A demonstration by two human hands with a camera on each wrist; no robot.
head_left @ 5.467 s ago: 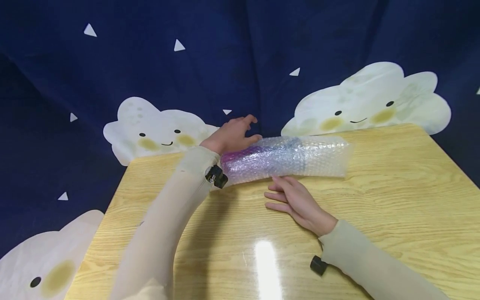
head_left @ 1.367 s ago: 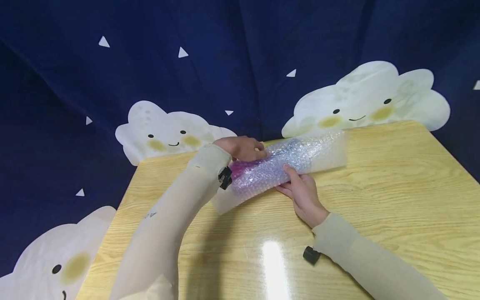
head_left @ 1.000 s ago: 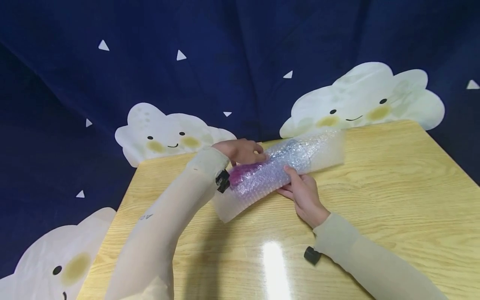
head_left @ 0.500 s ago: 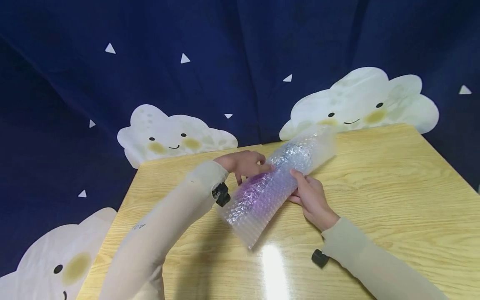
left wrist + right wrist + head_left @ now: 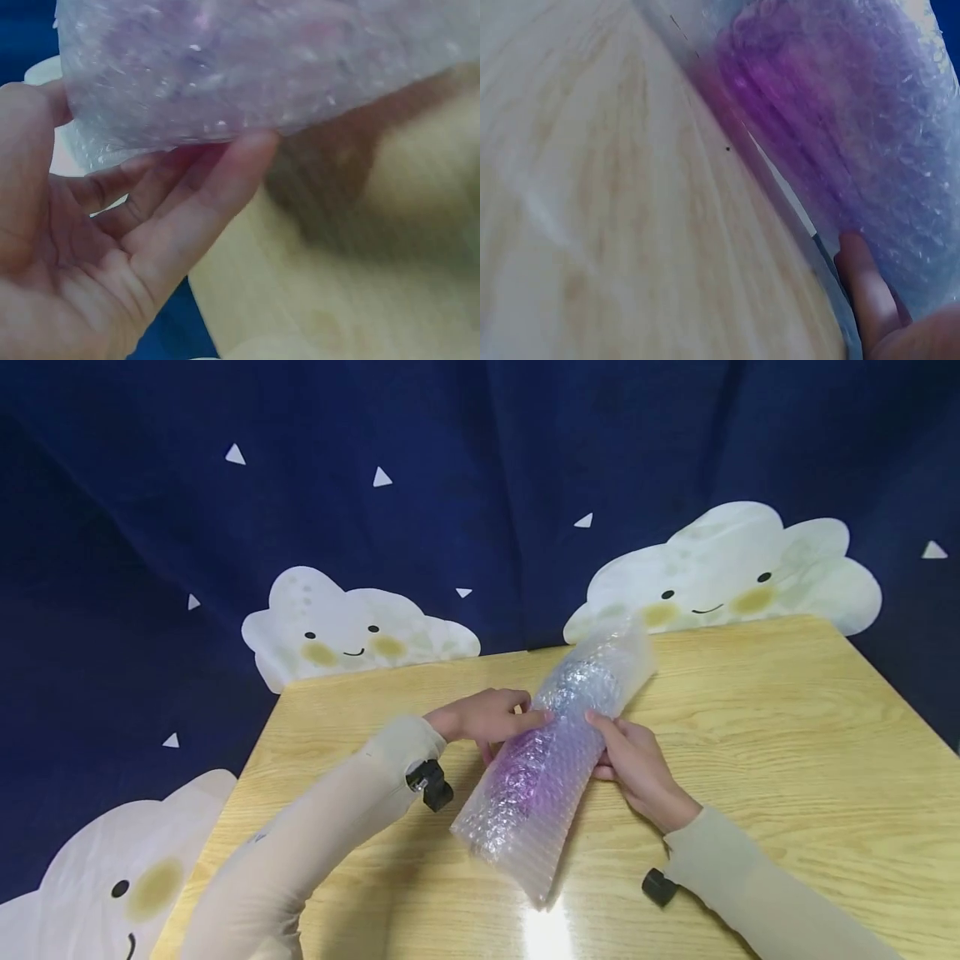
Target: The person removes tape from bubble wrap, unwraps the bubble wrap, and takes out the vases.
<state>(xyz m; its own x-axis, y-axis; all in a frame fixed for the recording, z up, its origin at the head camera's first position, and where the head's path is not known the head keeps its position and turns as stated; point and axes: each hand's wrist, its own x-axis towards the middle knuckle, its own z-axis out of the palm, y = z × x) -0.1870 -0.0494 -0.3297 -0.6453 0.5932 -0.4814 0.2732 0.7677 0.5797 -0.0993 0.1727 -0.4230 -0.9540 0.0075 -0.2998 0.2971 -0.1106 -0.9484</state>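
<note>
A long bundle of bubble wrap (image 5: 528,797) slants across the middle of the head view, its near end toward me. Something purple and pale blue shows through the plastic; what it is cannot be made out. My left hand (image 5: 495,717) holds the bundle's left side at mid-length, thumb on top. From the other side my right hand (image 5: 637,768) pinches the right edge, thumb above and fingers beneath. The left wrist view has the left hand (image 5: 97,262) at the edge of the wrap (image 5: 225,82). Purple shows strongly through the wrap (image 5: 832,112) in the right wrist view.
A wooden table (image 5: 750,760) lies under both arms, with a bright light reflection near its front. Behind it hangs a dark blue curtain (image 5: 450,460) printed with white clouds and triangles. Small black cameras (image 5: 430,783) are strapped at the wrists.
The bundle has turned from lying crosswise to pointing toward me, its left end swinging nearer. Both hands, apart from its edges at first, now hold it and have come slightly closer.
</note>
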